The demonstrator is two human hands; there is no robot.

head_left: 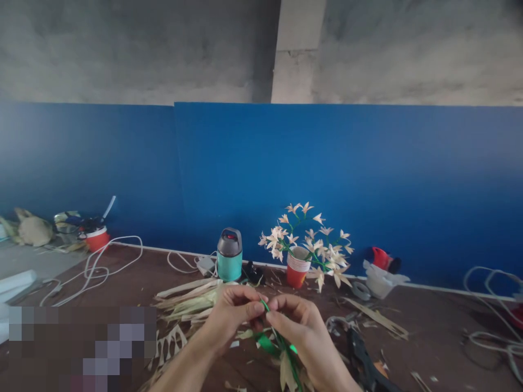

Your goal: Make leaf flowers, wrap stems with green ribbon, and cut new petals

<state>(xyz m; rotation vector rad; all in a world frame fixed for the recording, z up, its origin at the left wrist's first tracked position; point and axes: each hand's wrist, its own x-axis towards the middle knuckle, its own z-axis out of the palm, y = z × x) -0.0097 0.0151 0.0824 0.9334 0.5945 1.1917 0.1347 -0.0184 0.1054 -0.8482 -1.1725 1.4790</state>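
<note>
Head view: your left hand is nearly closed, with thumb and forefinger pinched at a narrow green strip. Your right hand is likewise drawn in, thumb and forefinger gripping at the same strip; the remaining fingers of both are curled. The strip is located between your two sets of fingertips, above the brown surface. Below the fingers, note a wider green band and, beside your right wrist, a pale leaf-like piece; you cannot tell here how these connect to the strip. Left of your left hand lies a bundle of pale dried husks. Beyond your hands, locate the turquoise container with a grey lid, and, to its right, the red cup holding pale flowers on green stems. A black tool lies to the right of your right hand.
</note>
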